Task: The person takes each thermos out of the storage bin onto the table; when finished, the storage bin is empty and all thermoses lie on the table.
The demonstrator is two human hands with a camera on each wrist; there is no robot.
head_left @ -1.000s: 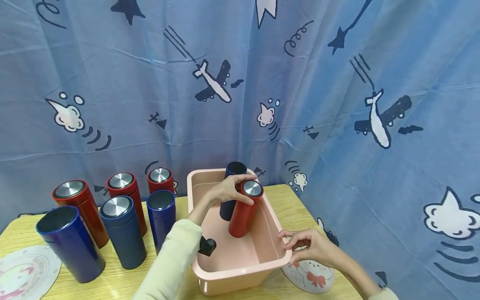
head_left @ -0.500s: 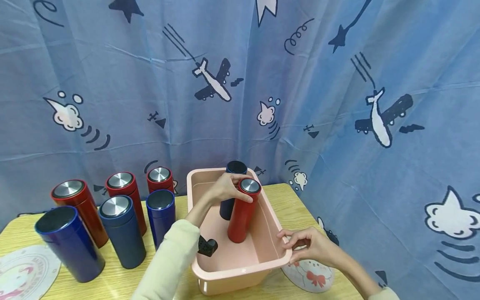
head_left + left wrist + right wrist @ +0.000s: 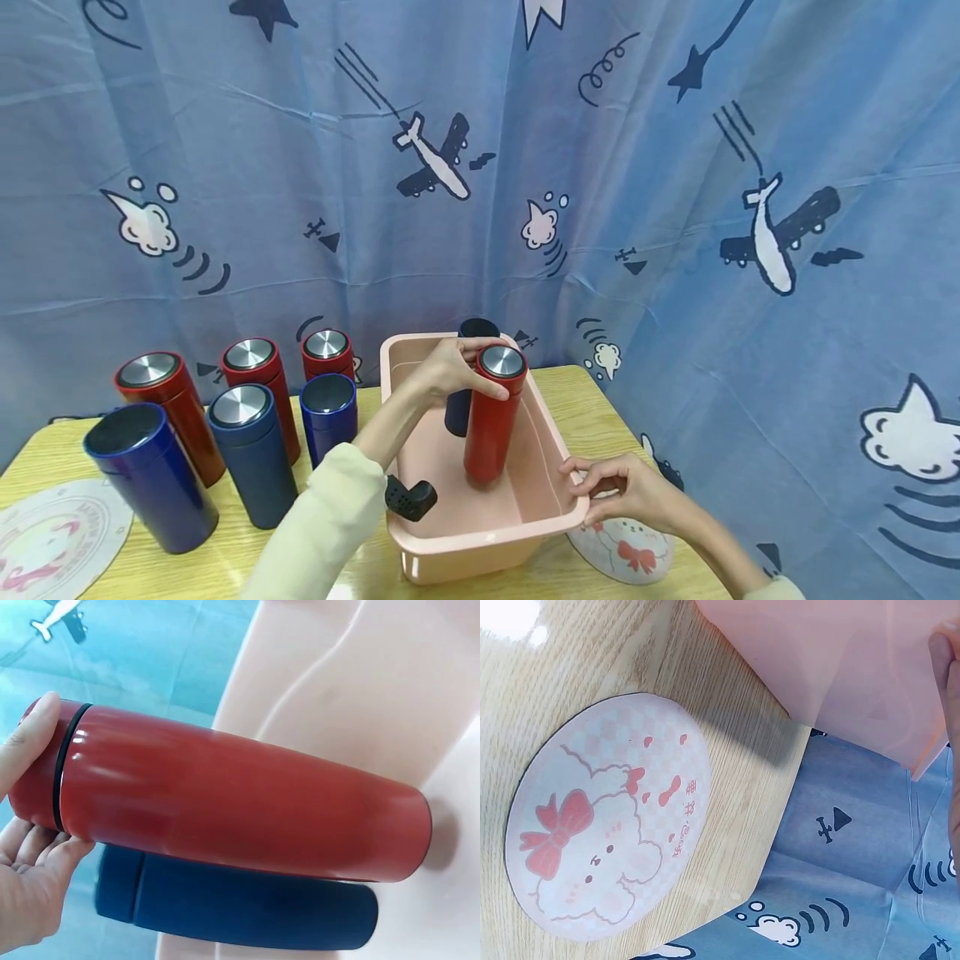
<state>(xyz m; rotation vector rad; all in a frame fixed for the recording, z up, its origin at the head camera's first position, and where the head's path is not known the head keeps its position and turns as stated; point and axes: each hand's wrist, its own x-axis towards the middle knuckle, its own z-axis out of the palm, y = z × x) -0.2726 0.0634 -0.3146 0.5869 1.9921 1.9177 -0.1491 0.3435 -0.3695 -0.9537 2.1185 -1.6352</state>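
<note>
My left hand (image 3: 453, 371) grips a red thermos flask (image 3: 491, 433) around its lid end, thumb on one side and fingers on the other. The flask stands slightly tilted inside a pink plastic tub (image 3: 480, 542), its base close over the tub floor. Just behind it, a dark blue flask (image 3: 459, 412) stands in the tub; in the left wrist view this blue flask (image 3: 247, 904) lies alongside the red one. At the tub's near right corner, my right hand (image 3: 626, 492) pinches the rim between thumb and fingers. The right wrist view catches only a sliver of that hand.
Left of the tub stand several flasks, among them a tall blue one (image 3: 153, 483), a matte navy one (image 3: 255, 462) and a red one (image 3: 180, 417). Round mats lie at left (image 3: 63, 533) and right (image 3: 615, 825) on the wooden table (image 3: 577, 417). A patterned curtain (image 3: 300, 167) hangs behind.
The red flask has come more upright, its base shifting a little toward me in the tub. My right hand keeps its hold on the rim. The head view has shifted slightly.
</note>
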